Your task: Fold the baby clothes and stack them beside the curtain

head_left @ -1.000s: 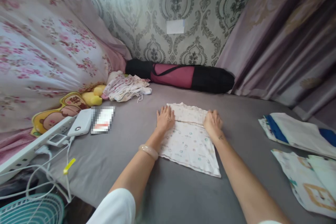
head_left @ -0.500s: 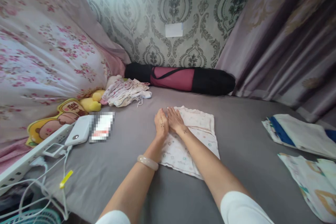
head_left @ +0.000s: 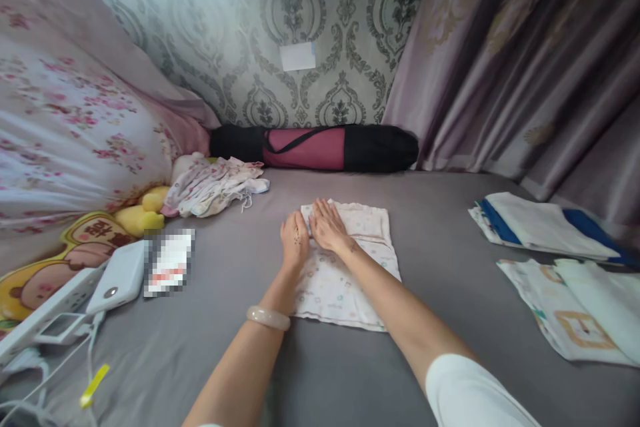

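A white folded cloth with small pastel prints [head_left: 345, 287] lies flat on the grey bedsheet, with a seam or fold line across its upper part. My right hand [head_left: 327, 225] rests palm down on the cloth's upper left part, fingers stretched out. At the cloth's left edge, my left hand [head_left: 295, 240] stands on its side with fingers extended forward, touching the border; its inner side is hidden. A pale bangle [head_left: 269, 317] circles my left wrist.
Folded cloths, one white over blue [head_left: 545, 223] and one with a lion print [head_left: 565, 313], lie at right. Crumpled baby clothes [head_left: 215, 187], a plush toy [head_left: 90, 247], a white power bank [head_left: 120, 277] and a power strip [head_left: 55, 307] are left. A black-and-maroon long bag [head_left: 305, 148] lies along the wall.
My hands have parted slightly; the right now lies flatter on the cloth, while the left is at its left edge. The view has turned a little to the right.
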`<state>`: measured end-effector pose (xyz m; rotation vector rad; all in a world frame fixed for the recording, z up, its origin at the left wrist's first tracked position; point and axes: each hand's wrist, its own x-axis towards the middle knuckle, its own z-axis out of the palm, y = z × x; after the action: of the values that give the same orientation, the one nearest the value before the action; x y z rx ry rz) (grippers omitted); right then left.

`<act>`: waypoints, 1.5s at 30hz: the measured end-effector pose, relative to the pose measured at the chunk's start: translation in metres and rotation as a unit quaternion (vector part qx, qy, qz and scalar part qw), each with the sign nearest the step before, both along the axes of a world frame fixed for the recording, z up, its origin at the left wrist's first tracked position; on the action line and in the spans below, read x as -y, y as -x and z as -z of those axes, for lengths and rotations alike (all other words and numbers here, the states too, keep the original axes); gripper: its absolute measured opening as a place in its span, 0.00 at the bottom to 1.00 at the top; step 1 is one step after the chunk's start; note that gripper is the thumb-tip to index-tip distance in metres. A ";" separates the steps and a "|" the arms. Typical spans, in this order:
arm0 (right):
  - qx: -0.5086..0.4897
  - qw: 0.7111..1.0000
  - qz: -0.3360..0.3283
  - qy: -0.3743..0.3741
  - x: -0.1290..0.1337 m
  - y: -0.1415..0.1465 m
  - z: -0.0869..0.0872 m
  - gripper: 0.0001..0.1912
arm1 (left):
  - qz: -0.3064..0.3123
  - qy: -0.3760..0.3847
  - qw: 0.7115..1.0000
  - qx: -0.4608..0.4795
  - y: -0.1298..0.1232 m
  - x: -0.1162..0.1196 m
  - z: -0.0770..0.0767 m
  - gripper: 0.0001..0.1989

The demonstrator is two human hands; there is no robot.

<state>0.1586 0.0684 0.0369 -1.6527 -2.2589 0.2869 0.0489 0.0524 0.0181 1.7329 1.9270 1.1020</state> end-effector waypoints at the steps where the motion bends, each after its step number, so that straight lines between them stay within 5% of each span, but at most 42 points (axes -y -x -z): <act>1: 0.005 1.000 0.018 -0.019 0.003 -0.006 0.000 0.32 | 0.012 -0.009 0.999 -0.029 -0.001 0.001 0.001 0.22; 13: 0.044 0.998 0.039 0.020 0.015 -0.024 0.021 0.34 | 0.070 -0.005 0.981 -0.182 -0.006 0.008 0.006 0.19; 20: 0.024 0.999 0.036 0.025 0.016 -0.031 0.017 0.33 | 0.076 -0.002 0.980 -0.184 -0.006 0.010 0.003 0.18; 28: 0.052 0.988 0.134 -0.046 0.028 -0.080 0.007 0.34 | 0.084 0.000 0.979 -0.188 -0.007 0.012 0.002 0.17; 37: 0.072 0.989 0.126 0.008 0.028 -0.093 0.029 0.34 | 0.083 0.003 0.977 -0.194 -0.006 0.010 0.004 0.16; 45: 0.043 0.992 0.114 0.031 0.028 -0.096 0.021 0.34 | 0.080 0.013 0.987 -0.142 -0.002 0.002 0.007 0.16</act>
<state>0.2546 0.0406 0.0162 -1.9697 -2.1142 0.2366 0.0509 0.0507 0.0114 2.0822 1.9060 0.8050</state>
